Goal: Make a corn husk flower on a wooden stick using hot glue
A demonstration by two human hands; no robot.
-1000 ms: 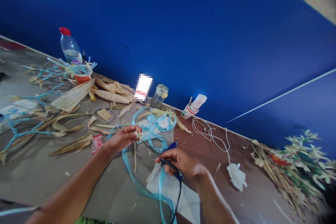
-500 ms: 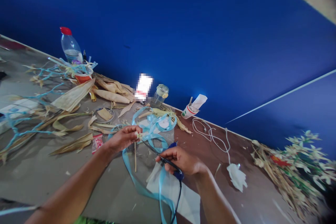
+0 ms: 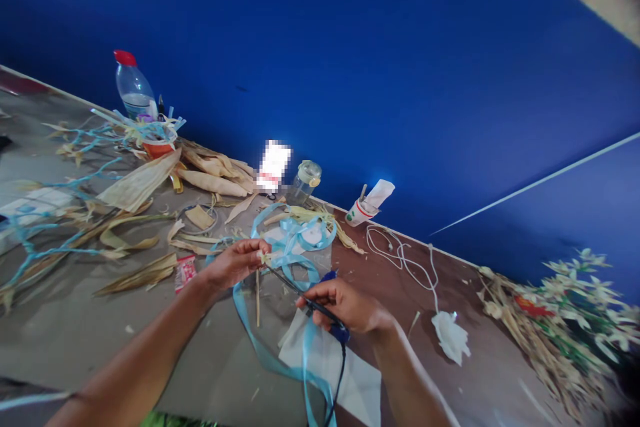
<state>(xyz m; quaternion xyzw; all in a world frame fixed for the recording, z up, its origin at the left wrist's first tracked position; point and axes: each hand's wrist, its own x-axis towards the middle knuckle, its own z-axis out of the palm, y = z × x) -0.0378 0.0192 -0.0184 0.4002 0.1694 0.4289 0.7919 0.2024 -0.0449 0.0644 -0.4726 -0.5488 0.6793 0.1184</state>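
My left hand [image 3: 240, 261] is closed, its fingertips pinching a small pale flower [image 3: 264, 257] that looks made of husk. In my right hand [image 3: 345, 305] is a slim dark corded iron [image 3: 323, 311] with blue parts. The iron's thin tip reaches up and left to the flower, apparently touching it. Its black cord [image 3: 343, 373] runs down toward the bottom edge. Light-blue ribbon [image 3: 250, 323] loops behind and below both hands. Beneath my right hand lies a white sheet [image 3: 357, 373]. A thin stick [image 3: 258, 300] shows under the flower.
Dried corn husks [image 3: 213, 183] and blue-wrapped branches [image 3: 55, 250] spread across the left. Along the blue wall stand a red-capped bottle [image 3: 135, 87], a glass jar [image 3: 305, 181] and a paper cup [image 3: 360, 212]. A white cable [image 3: 400, 253], crumpled tissue [image 3: 451, 337] and pale flowers [image 3: 590, 293] lie right.
Almost nothing differs. The iron's tip seems to have shifted very slightly at the flower; both hands keep their hold and place.
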